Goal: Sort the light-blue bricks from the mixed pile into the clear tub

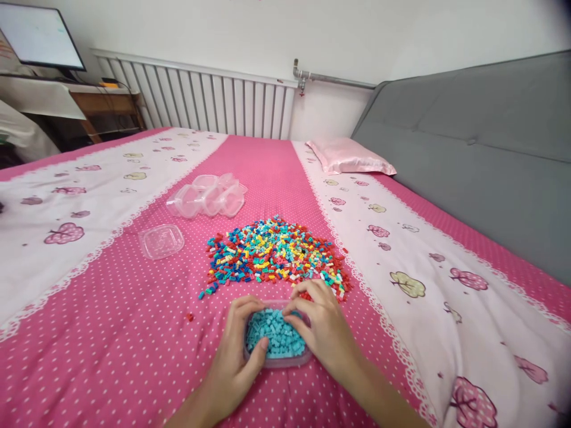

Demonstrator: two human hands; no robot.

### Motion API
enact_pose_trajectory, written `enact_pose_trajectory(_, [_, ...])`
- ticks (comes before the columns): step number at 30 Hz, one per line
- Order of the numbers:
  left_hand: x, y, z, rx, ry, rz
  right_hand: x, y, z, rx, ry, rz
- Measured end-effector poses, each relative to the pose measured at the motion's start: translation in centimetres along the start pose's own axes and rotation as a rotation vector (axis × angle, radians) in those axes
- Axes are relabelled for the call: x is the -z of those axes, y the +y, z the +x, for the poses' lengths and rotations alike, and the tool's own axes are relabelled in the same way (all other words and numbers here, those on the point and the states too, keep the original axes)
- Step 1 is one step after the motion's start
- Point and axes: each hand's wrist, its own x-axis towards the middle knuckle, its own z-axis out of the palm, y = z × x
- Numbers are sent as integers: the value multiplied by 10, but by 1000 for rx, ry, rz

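A clear plastic container (285,361) filled with small light-blue toy building bricks (277,334) sits on the bed in front of me. My left hand (238,351) grips its left side, thumb over the near rim and fingers along the outside. Over the right part of the container is my right hand (322,324), its thumb and index finger brought together just above the bricks; whatever is between those fingertips is too small to make out. Just beyond the container spreads a big pile of mixed-colour bricks (276,249), in red, blue, yellow, white and teal.
Several clear plastic containers (207,196) are grouped at the back left, with a clear lid (161,242) nearer. A few red bricks (190,317) lie apart on the pink bedspread (134,333). Farther off are a pillow (350,156), a grey headboard (468,137) and a radiator (200,92).
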Motion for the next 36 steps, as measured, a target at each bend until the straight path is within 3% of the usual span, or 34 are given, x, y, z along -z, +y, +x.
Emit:
enact_pose_trajectory(11, [-1,1,-1,18,13,-4,26,3,2,4,37,-121])
enact_pose_trajectory(18, [-1,1,0,13,1,-13,21,-1,-3,-9,-6,-291])
enact_pose_trajectory(27, [-1,2,1,4,9,-9,26,-3,-2,-105,-13,-100])
enact_pose_trajectory(32, [-2,2,0,-9,36,1,38,19,6,-170,108,-30])
enact_pose_trajectory(36, [-1,2,1,-9,46,8,38,53,10,-197,122,-143])
